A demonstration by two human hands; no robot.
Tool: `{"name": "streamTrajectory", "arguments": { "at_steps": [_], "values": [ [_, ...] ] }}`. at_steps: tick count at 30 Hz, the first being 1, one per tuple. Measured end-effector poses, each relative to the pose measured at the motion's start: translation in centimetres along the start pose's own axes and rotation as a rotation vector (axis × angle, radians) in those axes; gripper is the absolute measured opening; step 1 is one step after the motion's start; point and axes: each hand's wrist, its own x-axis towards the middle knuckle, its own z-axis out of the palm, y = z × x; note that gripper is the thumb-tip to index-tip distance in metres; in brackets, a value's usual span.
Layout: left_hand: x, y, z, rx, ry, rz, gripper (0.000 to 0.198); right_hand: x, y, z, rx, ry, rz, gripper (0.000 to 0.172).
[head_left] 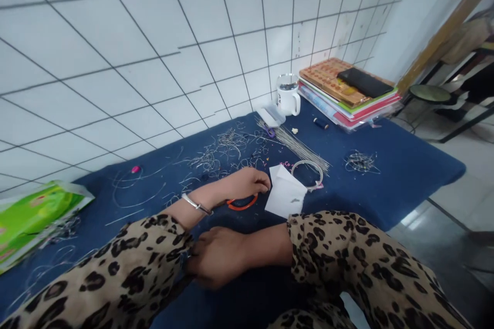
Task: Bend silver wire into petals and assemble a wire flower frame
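Note:
My left hand point(250, 183), with a silver bangle point(196, 205) at its wrist, reaches across the blue cloth. Its fingers are curled and pressed together beside a folded white paper point(284, 194); anything between them is hidden. Orange handles point(243, 204), perhaps of scissors, lie partly covered beneath this hand. My right hand point(218, 257) is closer to my body, below the left forearm. Its bent fingertips meet the edge of my leopard-print left sleeve point(135, 272), and shadow hides what they grip. Next to the paper lies a pale ring-shaped coil point(307, 174).
Tangled wire scraps point(227, 149) and a bundle of straight wires point(299, 146) lie on the cloth. Behind stand a white mug point(288, 100) and stacked books point(347, 90). A green packet point(38, 216) is at left, a wire tangle point(360, 162) at right. Tiled wall borders the back.

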Motion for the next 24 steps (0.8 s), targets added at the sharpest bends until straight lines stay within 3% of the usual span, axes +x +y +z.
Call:
{"name": "streamTrajectory", "arguments": {
  "at_steps": [5,9,17,21,24],
  "values": [
    [-1.6,-0.2,-0.4,-0.003,0.087,0.008,0.023,0.0,-0.1,0.1,-0.037,0.037,0.019,0.024],
    [-2.0,-1.5,-1.0,-0.029,0.21,-0.038,0.019,0.0,-0.1,0.3,-0.06,0.067,0.014,0.024],
    [0.3,-9.0,-3.6,0.123,0.609,-0.232,0.017,0.0,-0.1,0.3,-0.034,0.026,0.025,0.023],
    [0.5,-12.7,-5.6,0.152,0.702,-0.319,0.017,-0.1,-0.1,0.2,-0.043,0.043,0.021,0.021],
    [0.7,-14.4,-6.7,0.181,0.746,-0.323,0.02,-0.1,-0.1,0.1,-0.047,0.047,0.021,0.022]
  ]
}}
